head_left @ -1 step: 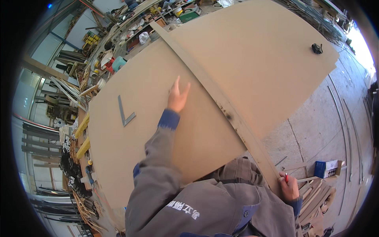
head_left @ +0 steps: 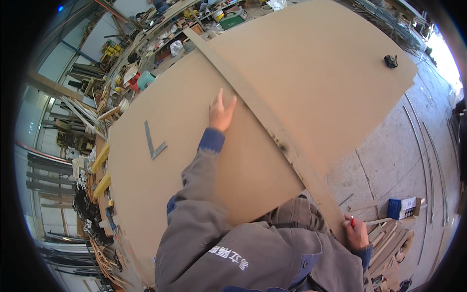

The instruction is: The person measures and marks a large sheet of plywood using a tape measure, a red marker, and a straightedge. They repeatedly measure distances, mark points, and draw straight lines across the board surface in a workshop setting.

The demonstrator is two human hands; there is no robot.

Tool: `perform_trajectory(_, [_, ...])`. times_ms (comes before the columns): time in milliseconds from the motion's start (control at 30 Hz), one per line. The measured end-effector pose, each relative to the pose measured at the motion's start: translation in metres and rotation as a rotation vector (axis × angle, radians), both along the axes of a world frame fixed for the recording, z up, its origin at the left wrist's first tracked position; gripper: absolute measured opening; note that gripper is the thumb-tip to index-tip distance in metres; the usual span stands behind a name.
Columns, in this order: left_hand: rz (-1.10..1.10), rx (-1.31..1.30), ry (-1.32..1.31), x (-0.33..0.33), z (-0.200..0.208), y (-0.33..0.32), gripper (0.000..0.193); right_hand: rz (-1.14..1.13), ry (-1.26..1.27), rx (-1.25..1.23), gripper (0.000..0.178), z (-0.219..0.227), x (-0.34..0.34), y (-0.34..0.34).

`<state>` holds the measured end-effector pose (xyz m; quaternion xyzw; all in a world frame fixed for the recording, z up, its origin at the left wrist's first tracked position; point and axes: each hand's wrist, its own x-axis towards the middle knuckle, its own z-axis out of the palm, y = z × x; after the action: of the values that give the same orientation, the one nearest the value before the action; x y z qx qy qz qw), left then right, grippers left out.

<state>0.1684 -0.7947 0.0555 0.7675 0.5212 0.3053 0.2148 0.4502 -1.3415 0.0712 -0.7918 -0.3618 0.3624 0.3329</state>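
Observation:
A large tan sheet board point(head_left: 311, 78) spreads out in front of me. Across it, from the far left down to my right side, lies a long wooden strip point(head_left: 253, 105), dark-stained in its nearer half. My left hand point(head_left: 222, 113) is over the board just left of the strip, fingers apart and holding nothing; whether it touches the board I cannot tell. At the strip's near end, past the board's edge, my right hand point(head_left: 357, 234) is closed around a slim red pen point(head_left: 352, 221) and lies against the strip. A grey metal square point(head_left: 153, 146) rests on the board at the left.
A small black object point(head_left: 390, 61) sits near the board's far right corner. Right of the board, a blue box point(head_left: 402, 208) and long metal rods point(head_left: 428, 160) lie on the concrete floor. Cluttered shelves, a teal container point(head_left: 145, 80) and yellow bars point(head_left: 102, 184) line the left.
My left hand has shifted slightly right and away from me, closer to the strip. The right hand stays at the strip's near end with the pen.

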Motion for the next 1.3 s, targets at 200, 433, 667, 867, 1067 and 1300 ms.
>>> perform_trajectory(200, [0.130, 0.034, 0.260, 0.084, -0.007, 0.085, 0.093, -0.024, -0.032, -0.051, 0.021, 0.018, -0.010, 0.042])
perform_trajectory(433, [0.152, 0.030, 0.232, 0.091, -0.007, 0.131, 0.097, 0.028, 0.013, -0.067, 0.025, 0.014, 0.002, 0.091])
perform_trajectory(667, [0.217, -0.057, 0.286, 0.128, -0.007, 0.157, 0.103, -0.095, 0.446, -0.162, 0.028, 0.003, 0.031, 0.125])
perform_trajectory(867, [0.182, 0.035, 0.209, 0.089, -0.020, 0.184, 0.110, 0.280, 0.354, -0.066, 0.022, 0.003, 0.028, 0.157])
perform_trajectory(1067, [0.159, -0.002, 0.156, 0.100, -0.025, 0.191, 0.112, 0.214, 0.284, -0.045, 0.022, 0.011, 0.027, 0.164])
perform_trajectory(1300, [0.146, -0.018, 0.130, 0.097, -0.027, 0.193, 0.115, 0.211, 0.259, -0.056, 0.020, 0.012, 0.043, 0.169])
